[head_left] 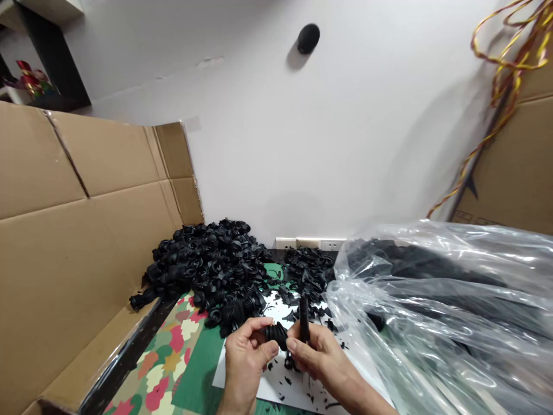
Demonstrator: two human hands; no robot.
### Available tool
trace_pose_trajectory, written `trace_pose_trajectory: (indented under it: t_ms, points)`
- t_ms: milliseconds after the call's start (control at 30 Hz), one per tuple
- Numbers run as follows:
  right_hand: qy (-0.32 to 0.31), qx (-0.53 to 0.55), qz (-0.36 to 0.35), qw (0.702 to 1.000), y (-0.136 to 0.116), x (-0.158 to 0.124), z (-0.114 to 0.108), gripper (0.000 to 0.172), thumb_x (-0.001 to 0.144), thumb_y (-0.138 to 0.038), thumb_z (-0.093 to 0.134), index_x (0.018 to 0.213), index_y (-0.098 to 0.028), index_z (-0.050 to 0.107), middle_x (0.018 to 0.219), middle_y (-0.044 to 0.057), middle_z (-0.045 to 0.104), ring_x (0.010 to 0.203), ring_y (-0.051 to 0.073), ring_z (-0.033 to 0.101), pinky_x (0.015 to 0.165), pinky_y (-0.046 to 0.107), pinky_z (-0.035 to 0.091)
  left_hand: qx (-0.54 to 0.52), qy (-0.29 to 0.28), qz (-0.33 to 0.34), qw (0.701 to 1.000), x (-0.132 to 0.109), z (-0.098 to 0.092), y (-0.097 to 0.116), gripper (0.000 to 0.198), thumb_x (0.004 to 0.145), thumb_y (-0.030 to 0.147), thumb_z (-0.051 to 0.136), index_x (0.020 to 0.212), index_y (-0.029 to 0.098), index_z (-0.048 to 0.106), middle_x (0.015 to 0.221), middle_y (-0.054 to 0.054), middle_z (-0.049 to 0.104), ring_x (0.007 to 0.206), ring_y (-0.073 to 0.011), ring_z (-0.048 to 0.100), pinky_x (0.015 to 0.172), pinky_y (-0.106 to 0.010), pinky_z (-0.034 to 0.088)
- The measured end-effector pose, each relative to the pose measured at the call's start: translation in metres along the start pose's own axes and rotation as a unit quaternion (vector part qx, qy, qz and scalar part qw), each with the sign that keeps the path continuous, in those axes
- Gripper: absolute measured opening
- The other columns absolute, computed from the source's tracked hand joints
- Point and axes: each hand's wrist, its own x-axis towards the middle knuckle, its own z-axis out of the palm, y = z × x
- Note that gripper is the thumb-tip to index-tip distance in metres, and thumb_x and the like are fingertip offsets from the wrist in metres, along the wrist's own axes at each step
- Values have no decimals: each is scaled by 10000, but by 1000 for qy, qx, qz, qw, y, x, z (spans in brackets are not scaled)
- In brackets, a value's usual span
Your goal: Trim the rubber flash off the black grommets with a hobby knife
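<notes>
Blk ribbed part (pixel 276 333) is btwn the hands, over white sheet (pixel 270 389), long axis approx. L–R; L hand (pixel 245 358) pinches its L end, R hand (pixel 322 358) its R end, also gripping upright blk tool (pixel 304 318); neither's nearer. Blk pile (pixel 207 259) beyond, to L.

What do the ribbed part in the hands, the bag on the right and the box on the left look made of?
Ribbed part: probably rubber or soft plastic, fairly matte, judging by its dull black surface; exact material uncertain.
Bag: clear, glossy plastic film; it wrinkles, catches light and shows dark contents.
Box: matte brown cardboard, with visible fold creases.
</notes>
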Motion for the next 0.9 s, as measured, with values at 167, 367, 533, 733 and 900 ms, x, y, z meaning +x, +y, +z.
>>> trace_pose_trajectory:
  t_ms: [167,367,533,733,900]
  points:
    - [8,15,3,1000,-5,3,2,389,624,-528,679,602,-187,493,390,-79,448,341,58,313,357,194,215,21,-42,9,999,-1,-2,2,394,501,326,844,823,129,730,491,20,587,389,-63,442,351,-151,283]
    - [12,35,38,999,-22,-8,-5,309,653,-416,639,545,-181,471,374,-77,445,282,37,308,309,175,189,45,-101,11,994,-8,3,12,495,640,551,701,845,102,742,403,3,557,345,-88,459,337,-168,255]
    - [33,53,44,997,-23,-27,-11,325,644,-440,617,530,-192,440,375,-85,407,265,33,291,306,177,183,45,-136,7,990,-19,15,14,495,684,566,656,835,104,748,427,-3,566,355,-83,454,341,-169,252]
    - [106,0,-1,994,-38,-59,-26,409,602,-564,650,575,-199,469,360,-92,382,297,53,282,326,193,183,41,-153,3,987,-20,28,12,466,608,536,725,803,113,744,540,-37,638,348,-71,460,326,-168,244]
    - [267,-339,-173,885,-64,-102,-68,320,805,-483,511,736,-184,603,543,7,577,461,146,486,462,252,361,82,-119,-25,989,-14,21,5,468,538,532,739,754,117,733,471,-24,627,309,-55,386,317,-169,215]
